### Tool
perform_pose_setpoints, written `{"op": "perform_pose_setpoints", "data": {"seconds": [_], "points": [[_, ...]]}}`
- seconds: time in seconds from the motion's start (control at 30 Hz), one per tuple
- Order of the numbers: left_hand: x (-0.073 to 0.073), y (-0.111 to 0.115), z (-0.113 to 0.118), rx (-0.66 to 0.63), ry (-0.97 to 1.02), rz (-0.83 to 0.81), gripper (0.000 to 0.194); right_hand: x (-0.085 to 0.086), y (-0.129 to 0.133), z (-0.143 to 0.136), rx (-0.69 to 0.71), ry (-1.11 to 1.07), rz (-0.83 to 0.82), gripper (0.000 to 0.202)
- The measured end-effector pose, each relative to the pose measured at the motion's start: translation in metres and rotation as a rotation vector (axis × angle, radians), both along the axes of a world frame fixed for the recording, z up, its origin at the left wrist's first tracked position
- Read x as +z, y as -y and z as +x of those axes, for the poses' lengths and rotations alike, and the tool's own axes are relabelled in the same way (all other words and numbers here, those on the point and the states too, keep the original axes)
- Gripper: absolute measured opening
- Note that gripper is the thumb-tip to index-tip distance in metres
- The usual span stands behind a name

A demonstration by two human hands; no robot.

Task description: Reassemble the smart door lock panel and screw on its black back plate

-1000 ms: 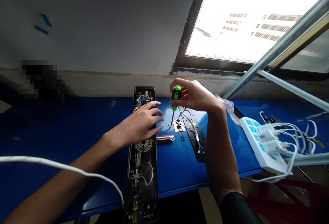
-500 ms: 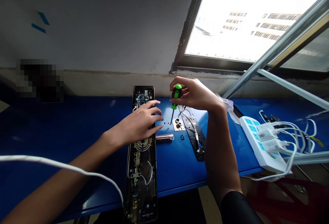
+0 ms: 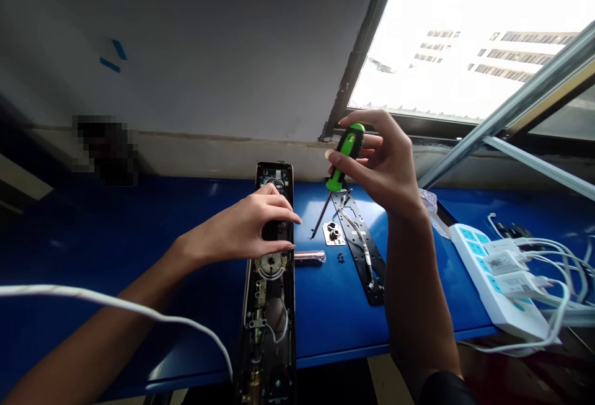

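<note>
- The case (image 3: 263,302) lies open on the blue table (image 3: 334,330), running from 12 o'clock down to 6, board and metal parts showing.
- The left hand (image 3: 253,222) is over the case, thumb and fingers parted and slightly curled, gripping nothing visible; whether it touches the case, I cannot tell.
- The right hand (image 3: 390,166) grips the green-black driver (image 3: 348,155) by its handle between thumb and fingers, the shaft slanting down toward 7 o'clock.
- At the driver's tip are tiny dark bits, too small to make out.
- From the tip, the square plate (image 3: 333,234) lies near at 3 o'clock; the wrapped tube (image 3: 310,257) is at 6, beside the case.
- Small screws (image 3: 341,258) sit in a cluster at the square plate's 5 o'clock.
- The long black plate (image 3: 365,244), a white cable (image 3: 359,231) along it, is at the square plate's 3 o'clock.
- Farther off at 3 o'clock is the power strip (image 3: 476,250), with white plugs (image 3: 509,262) in it.
</note>
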State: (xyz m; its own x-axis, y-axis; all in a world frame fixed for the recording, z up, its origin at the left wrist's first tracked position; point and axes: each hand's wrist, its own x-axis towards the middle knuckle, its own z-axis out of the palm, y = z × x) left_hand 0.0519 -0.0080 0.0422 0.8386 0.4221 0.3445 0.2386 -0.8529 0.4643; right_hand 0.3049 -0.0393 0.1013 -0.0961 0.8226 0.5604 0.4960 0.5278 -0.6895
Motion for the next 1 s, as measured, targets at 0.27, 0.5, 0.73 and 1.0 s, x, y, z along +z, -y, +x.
{"op": "perform_pose_setpoints", "data": {"seconds": [0.27, 0.5, 0.73, 1.0], "points": [[-0.038, 0.003, -0.029, 0.129, 0.229, 0.196, 0.027, -0.004, -0.006, -0.030, -0.129, -0.169, 0.091, 0.046], [-0.059, 0.010, -0.031, 0.265, 0.398, 0.328, 0.018, -0.013, -0.011, -0.038, -0.164, -0.146, 0.097, 0.040], [-0.066, 0.012, -0.036, 0.292, 0.402, 0.339, 0.020, -0.017, -0.011, -0.046, -0.175, -0.138, 0.107, 0.038], [-0.069, 0.017, -0.032, 0.305, 0.423, 0.328, 0.013, -0.017, -0.008, -0.046, -0.179, -0.136, 0.122, 0.043]]}}
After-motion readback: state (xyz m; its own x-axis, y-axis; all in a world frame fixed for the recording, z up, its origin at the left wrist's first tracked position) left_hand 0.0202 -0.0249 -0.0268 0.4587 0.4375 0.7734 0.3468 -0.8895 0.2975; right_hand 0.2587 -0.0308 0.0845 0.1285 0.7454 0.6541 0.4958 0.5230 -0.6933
